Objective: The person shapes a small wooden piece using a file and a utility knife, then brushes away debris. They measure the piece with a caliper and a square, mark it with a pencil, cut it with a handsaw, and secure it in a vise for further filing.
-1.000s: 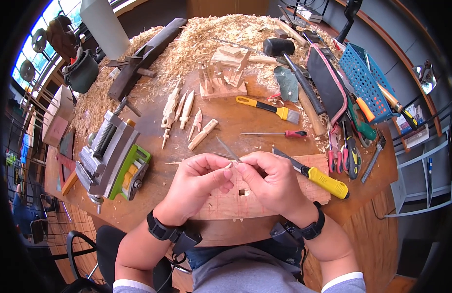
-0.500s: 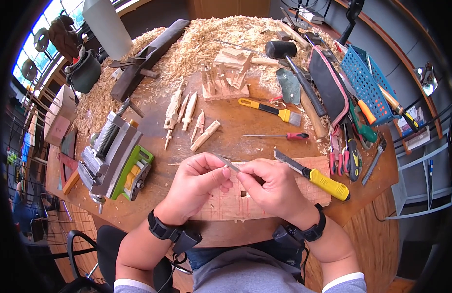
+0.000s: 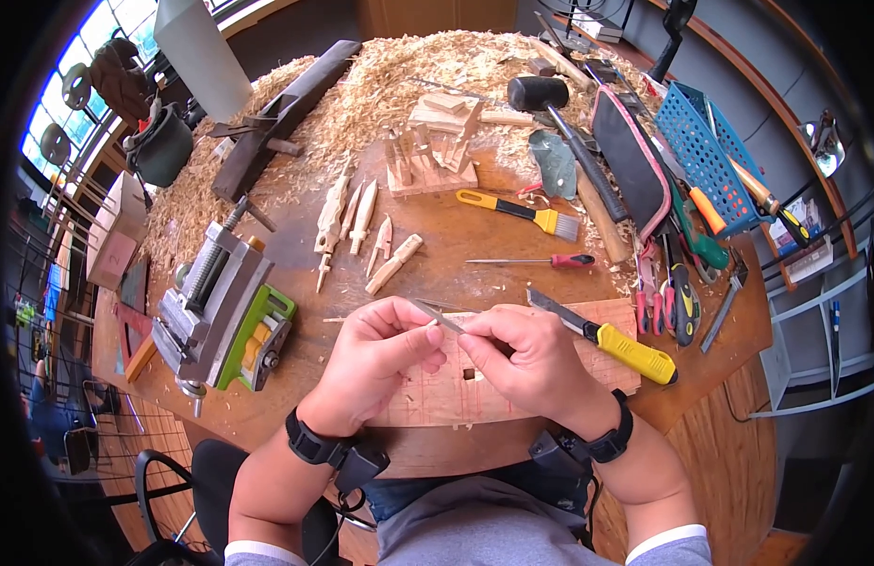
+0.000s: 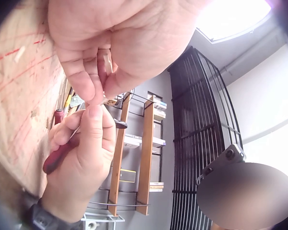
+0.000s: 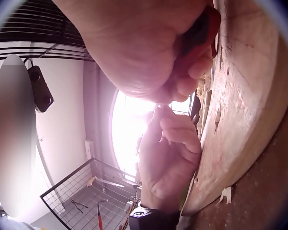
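Observation:
My right hand (image 3: pixel 522 358) grips a small file by its red and black handle (image 5: pixel 201 40). The file's narrow grey blade (image 3: pixel 439 317) runs forward and left from the right fingertips, across the fingertips of my left hand (image 3: pixel 371 363). Between left thumb and fingers I pinch a small pale wooden piece (image 4: pixel 108 63), mostly hidden by those fingers. Both hands meet tip to tip over a pale board (image 3: pixel 437 401) with red pencil lines and a square hole (image 3: pixel 469 374).
A yellow-handled saw (image 3: pixel 630 354) lies by the board's right end. A vise (image 3: pixel 215 302) stands left. Carved wooden pieces (image 3: pixel 361 217), a brush (image 3: pixel 522 212) and a red-handled tool (image 3: pixel 569 260) lie beyond the hands. Wood shavings (image 3: pixel 418 66) are heaped at the back.
The file's blade has swung down and left, from pointing away past the left hand to lying across its fingertips. The left hand keeps its pinch and has hardly moved.

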`<state>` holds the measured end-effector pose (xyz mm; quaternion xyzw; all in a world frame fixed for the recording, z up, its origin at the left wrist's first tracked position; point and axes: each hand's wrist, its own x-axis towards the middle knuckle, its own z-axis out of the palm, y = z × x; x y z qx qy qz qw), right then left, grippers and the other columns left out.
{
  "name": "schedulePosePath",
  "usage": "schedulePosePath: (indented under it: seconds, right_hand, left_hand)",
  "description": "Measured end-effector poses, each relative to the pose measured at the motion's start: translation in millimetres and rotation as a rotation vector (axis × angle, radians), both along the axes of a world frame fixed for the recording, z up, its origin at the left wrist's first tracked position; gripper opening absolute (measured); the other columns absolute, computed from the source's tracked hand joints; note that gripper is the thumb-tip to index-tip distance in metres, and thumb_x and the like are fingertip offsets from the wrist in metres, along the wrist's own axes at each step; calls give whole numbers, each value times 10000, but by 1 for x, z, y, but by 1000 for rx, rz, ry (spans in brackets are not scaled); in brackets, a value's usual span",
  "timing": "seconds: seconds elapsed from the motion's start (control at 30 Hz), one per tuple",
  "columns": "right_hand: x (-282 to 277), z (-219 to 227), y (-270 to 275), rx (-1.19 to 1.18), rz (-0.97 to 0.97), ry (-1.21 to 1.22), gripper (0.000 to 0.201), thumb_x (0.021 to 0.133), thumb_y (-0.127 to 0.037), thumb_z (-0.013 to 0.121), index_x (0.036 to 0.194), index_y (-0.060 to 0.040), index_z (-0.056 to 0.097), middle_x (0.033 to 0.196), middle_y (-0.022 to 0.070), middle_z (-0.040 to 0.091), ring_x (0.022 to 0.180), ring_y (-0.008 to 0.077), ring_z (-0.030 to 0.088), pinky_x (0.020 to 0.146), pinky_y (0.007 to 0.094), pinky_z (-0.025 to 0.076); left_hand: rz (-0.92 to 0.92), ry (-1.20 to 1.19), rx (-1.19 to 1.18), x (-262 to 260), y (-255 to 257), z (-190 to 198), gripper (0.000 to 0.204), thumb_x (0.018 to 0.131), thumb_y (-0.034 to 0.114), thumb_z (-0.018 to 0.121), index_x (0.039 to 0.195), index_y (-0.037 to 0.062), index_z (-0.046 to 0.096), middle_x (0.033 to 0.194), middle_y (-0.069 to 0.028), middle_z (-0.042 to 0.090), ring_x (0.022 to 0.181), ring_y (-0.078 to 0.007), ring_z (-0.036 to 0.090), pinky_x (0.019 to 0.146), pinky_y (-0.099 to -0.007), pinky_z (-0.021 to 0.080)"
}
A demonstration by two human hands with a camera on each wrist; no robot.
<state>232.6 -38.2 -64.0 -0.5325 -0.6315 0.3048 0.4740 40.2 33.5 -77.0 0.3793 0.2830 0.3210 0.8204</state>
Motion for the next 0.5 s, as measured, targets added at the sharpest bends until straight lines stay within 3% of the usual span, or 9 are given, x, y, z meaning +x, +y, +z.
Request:
schedulePosePath:
  seconds: [0.1,0.3,0.5]
  right_hand:
    - [0,-2,1,1,20,-21,59,873,-54,668,899,-2,674,788,166,664,716,317,665,625,380,506]
    - [-7,-2,10,113,-39,29,71,883,-70,668,892,0,666,787,163,664,719,325,662,641,385,508]
    - [-1,-4,3,16,-55,21,90,893,-88,682,910,1,677,800,155,672,714,287,667,639,358,510]
  left_hand:
    - [32,33,-42,1,0,0,78,905,-49,649,946,4,609,882,-126,701,691,-169,695,620,-266,571]
    - [-48,58,-10,-1,2,0,126,922,31,679,1038,-6,648,908,-88,704,776,-152,698,683,-277,567]
    - [-43,14,-25,-1,0,1,141,946,54,655,1077,0,657,960,-98,711,824,-170,710,695,-285,582]
